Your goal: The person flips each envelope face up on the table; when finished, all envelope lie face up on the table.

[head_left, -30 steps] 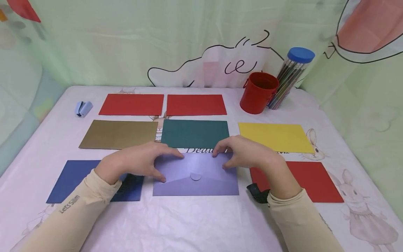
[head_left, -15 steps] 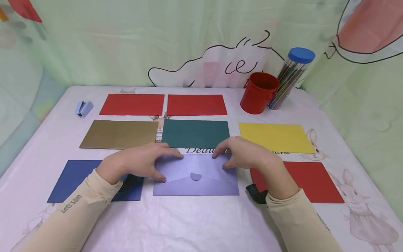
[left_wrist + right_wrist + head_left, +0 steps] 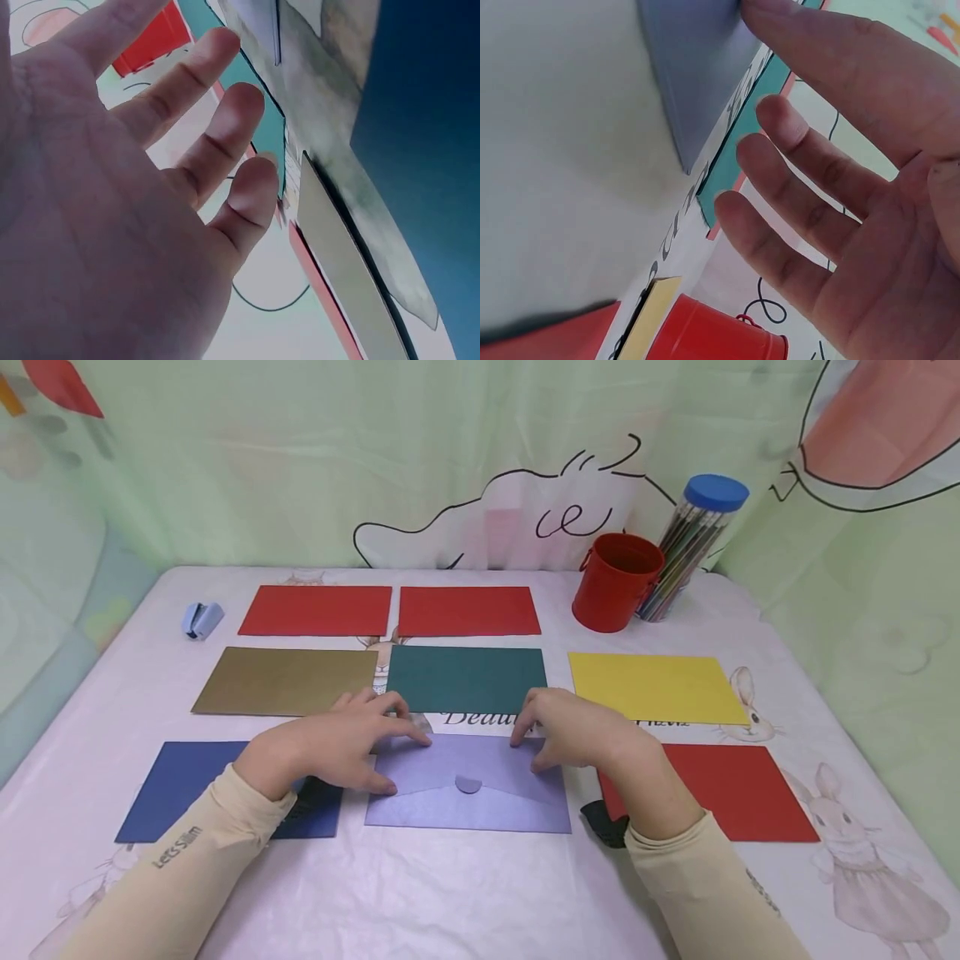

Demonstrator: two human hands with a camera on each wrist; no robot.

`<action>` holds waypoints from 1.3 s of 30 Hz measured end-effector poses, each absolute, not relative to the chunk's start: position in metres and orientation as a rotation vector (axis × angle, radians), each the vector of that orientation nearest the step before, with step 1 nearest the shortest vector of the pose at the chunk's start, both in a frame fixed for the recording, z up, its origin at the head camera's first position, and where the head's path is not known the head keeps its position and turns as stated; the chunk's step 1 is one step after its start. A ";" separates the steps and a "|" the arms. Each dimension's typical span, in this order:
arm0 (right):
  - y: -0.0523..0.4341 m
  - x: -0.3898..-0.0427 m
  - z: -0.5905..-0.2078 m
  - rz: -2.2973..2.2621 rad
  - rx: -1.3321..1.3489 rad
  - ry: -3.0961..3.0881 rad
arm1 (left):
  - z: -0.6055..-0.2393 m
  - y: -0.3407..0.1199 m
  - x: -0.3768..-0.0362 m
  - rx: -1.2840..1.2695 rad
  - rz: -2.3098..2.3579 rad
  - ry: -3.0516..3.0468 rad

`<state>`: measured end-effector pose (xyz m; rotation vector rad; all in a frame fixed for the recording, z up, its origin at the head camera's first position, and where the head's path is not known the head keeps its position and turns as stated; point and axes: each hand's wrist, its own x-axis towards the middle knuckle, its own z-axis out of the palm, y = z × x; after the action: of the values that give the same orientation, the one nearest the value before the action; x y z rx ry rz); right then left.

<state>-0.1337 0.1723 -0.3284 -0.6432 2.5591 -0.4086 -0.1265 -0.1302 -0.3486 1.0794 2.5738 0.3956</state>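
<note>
A pale purple envelope with a small rounded tab on its flap lies at the front middle. At its upper left, my left hand has thumb and index finger spread, the tips on the paper. My right hand mirrors this at the upper right, index finger bent down and thumb tip on the envelope. In the left wrist view, the other fingers are loosely spread. The right wrist view has the thumb over the envelope, with the other fingers loosely extended.
Around it lie a blue, a gold, a green and a yellow rectangle, plus several red ones. A red bucket and a pencil jar stand back right. A light-blue stapler-like item lies back left.
The purple envelope has slid slightly toward me, its top edge now further from the green rectangle. Both hands stay at its upper corners; more of the left hand's fingers show.
</note>
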 end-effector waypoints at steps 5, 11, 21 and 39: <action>0.171 -0.135 -0.329 -0.416 -0.616 2.531 | -0.351 -0.132 -0.128 1.090 0.406 2.566; 0.174 -0.135 -0.324 -0.439 -0.664 2.540 | -0.352 -0.133 -0.131 1.110 0.453 2.616; 0.168 -0.166 -0.313 -0.620 -0.571 2.615 | -0.341 -0.133 -0.172 0.857 0.484 2.702; 0.178 -0.194 -0.348 -0.803 -0.366 2.613 | -0.358 -0.118 -0.203 0.668 0.877 2.534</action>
<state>-0.1939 0.1781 -0.3480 -0.3659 2.6128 -0.8028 -0.2031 -0.1175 -0.3584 0.6683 2.5337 0.8770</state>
